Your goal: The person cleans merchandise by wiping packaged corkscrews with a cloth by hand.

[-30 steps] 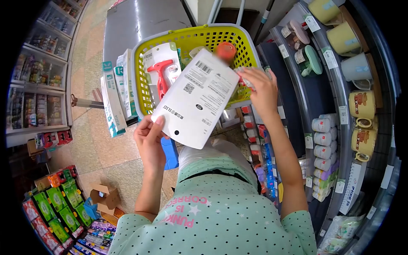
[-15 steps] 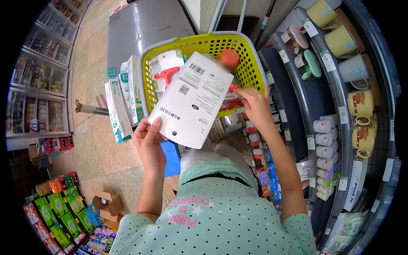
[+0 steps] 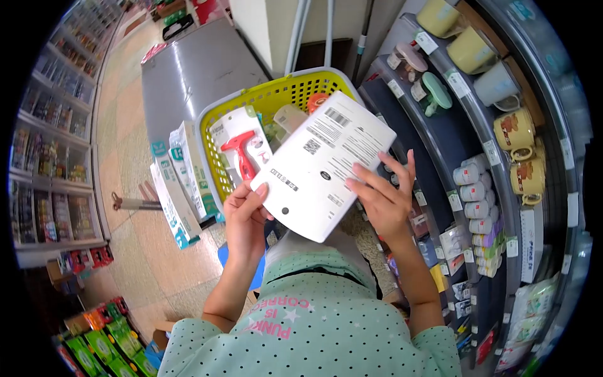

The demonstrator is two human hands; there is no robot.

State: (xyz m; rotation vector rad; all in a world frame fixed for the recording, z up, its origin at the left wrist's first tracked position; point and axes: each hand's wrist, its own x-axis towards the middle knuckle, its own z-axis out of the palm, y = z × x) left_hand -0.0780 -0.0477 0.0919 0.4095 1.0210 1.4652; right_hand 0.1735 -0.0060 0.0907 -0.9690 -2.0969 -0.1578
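Note:
A white printed card package (image 3: 326,164) with a barcode and a small hole is held over the basket, printed side up. My left hand (image 3: 246,210) pinches its lower left corner between thumb and fingers. At the card's right edge, my right hand (image 3: 388,196) has its fingers spread, fingertips on or just over the printed side. Behind the card stands a yellow-green basket (image 3: 210,151) with a grey rim. In it lie a red tool on a white card (image 3: 242,151), a round orange-red item (image 3: 316,102) and a pale package (image 3: 289,118).
White and teal boxes (image 3: 168,200) stand left of the basket beside a grey metal surface (image 3: 195,69). Shelves on the right hold mugs (image 3: 515,129), rolled white items (image 3: 475,188) and a green-lidded item (image 3: 433,93). A blue object (image 3: 250,271) is below the card.
My right hand has moved from the basket's right side onto the card's right edge, its fingers spreading. The card has shifted right and down with my left hand. The view has turned.

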